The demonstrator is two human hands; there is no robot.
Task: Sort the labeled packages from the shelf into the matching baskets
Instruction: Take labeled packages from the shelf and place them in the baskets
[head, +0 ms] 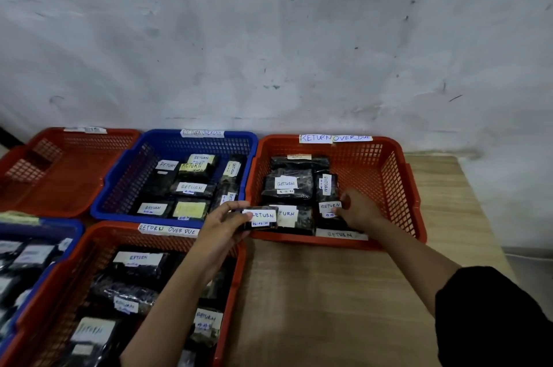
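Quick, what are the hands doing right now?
Left hand: closed on a black RETURN package.
Right hand: inside the orange basket, fingers on another package; grip cannot be told.

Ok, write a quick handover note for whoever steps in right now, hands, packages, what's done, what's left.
Left hand: holding a RETURN package at the front-left corner of the far-right red basket.
Right hand: inside that basket, fingers on a package; grip unclear.
Done: labeled packages already lie in this basket, the blue basket and the near red basket.
The far-left red basket looks empty.
Left: place the held package; the shelf is out of view.
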